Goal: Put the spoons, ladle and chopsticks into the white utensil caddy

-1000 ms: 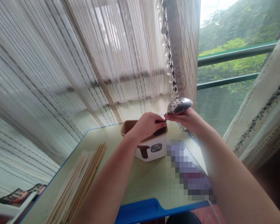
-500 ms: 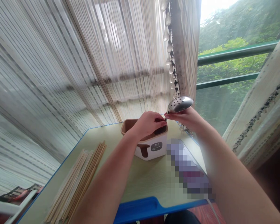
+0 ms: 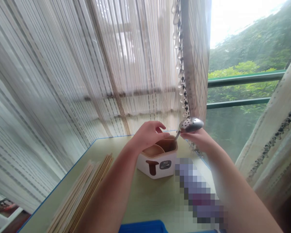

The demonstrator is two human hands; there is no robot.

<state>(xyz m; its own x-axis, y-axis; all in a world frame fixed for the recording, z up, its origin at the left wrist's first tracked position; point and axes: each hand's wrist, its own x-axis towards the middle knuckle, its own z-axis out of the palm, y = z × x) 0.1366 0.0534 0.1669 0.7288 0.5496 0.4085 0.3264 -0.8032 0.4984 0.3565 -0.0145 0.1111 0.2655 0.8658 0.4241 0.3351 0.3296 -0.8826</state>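
A white utensil holder [image 3: 145,170] with a brown inside stands on the table. A metal perforated ladle [image 3: 192,124] tilts right, bowl up, its handle reaching down into the holder's right compartment. Fingertips of my right hand [image 3: 200,139] close at the ladle's neck, just under the bowl, which partly covers them. Over the holder's far left side, my left hand [image 3: 149,134] holds nothing, its thumb and fingers apart. It is clear of the ladle and hides part of the holder's rim. A rounded brown divider shows inside the holder.
Several bundled wooden chopsticks [image 3: 87,184] lie on the left of the pale table [image 3: 143,200], partly behind my left forearm. A blurred-out purple object [image 3: 196,191] lies at right. Curtains [image 3: 135,74] hang along the far edge, beside a window [image 3: 242,87].
My left hand has let go of the ladle's handle and opened. The ladle sits lower, its handle down in the holder. My view has tilted up slightly.
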